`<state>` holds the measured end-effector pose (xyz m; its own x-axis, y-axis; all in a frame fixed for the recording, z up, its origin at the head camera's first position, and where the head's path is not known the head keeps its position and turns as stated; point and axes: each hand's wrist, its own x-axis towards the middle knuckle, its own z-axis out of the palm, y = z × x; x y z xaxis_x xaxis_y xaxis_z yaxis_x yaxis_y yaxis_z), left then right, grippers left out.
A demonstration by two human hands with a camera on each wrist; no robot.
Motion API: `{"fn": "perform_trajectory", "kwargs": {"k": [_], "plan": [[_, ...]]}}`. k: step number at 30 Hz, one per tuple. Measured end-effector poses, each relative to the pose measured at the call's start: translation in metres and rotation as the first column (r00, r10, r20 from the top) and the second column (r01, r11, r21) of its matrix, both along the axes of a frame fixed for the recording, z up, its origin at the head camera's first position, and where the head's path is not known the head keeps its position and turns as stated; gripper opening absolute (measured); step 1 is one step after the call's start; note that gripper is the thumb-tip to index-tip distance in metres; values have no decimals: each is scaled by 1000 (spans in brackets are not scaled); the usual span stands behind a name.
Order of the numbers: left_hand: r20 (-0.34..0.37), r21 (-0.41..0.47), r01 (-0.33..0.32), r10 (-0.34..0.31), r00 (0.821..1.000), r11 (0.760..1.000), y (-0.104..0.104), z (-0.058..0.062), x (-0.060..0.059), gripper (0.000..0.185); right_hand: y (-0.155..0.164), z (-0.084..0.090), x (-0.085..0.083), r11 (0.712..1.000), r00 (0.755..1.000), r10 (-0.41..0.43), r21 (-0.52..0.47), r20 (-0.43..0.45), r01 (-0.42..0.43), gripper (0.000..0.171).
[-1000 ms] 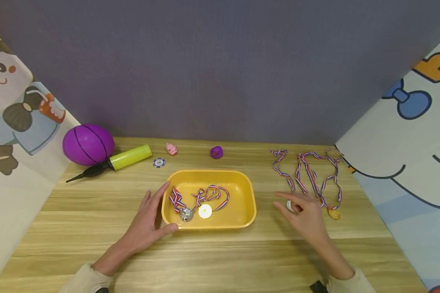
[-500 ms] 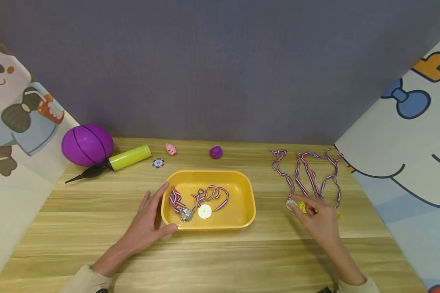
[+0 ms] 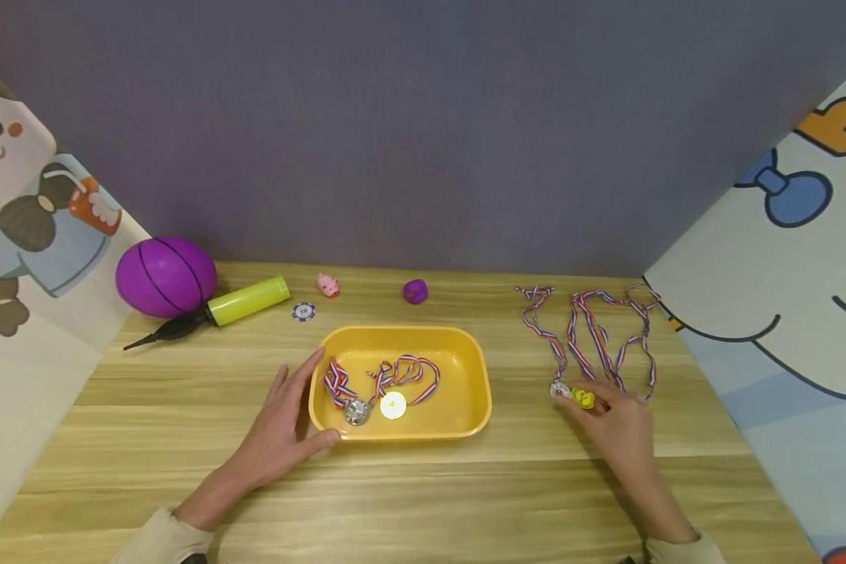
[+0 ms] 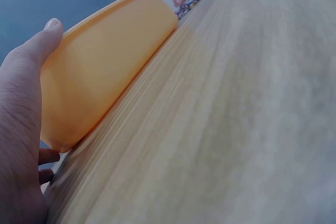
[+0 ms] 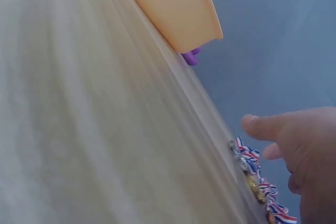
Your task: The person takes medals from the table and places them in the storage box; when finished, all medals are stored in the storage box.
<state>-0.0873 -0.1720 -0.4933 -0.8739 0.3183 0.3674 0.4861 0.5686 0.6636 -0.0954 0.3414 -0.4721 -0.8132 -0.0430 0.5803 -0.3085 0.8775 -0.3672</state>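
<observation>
My left hand holds the left end of the yellow tray, fingers along its end and thumb at the near corner. The thumb reaches the rim in the left wrist view. Inside the tray lie a silver medal and a shiny gold medal, both on striped ribbons. At the right, my right hand is close over a gold medal that shows between thumb and forefinger, fingers apart. A silver medal lies beside the thumb tip. The hand hides another gold medal in the head view.
Striped ribbons trail toward the back right. Along the back stand a purple ball, a hand pump, a toy pig and a small purple toy, with a poker chip in front. Walls enclose the table.
My right hand has shifted right and slightly nearer, from over the silver medal to the gold one beside it. The silver medal stays on the table. My left hand stays at the tray.
</observation>
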Motion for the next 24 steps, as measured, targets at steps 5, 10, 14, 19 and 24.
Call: {"fn": "perform_trajectory", "kwargs": {"k": [5,10,14,19,24], "plan": [[-12,-3,3,-3,1000,1000,0,0,0,116,4,-10,-2,997,1000,12,77,0,-12,45],[-10,-5,2,-2,1000,1000,0,0,1,117,4,-16,-3,995,999,20,93,42,-24,42],[5,-4,-3,3,1000,1000,0,1,1,116,1,-16,-3,997,998,39,70,57,-43,36],[15,-3,-9,10,1000,1000,0,1,2,116,-2,-16,-3,997,996,47,60,70,-51,33],[4,-2,-1,1,1000,1000,0,1,2,116,-2,-17,-2,998,999,37,45,36,-39,33]]}}
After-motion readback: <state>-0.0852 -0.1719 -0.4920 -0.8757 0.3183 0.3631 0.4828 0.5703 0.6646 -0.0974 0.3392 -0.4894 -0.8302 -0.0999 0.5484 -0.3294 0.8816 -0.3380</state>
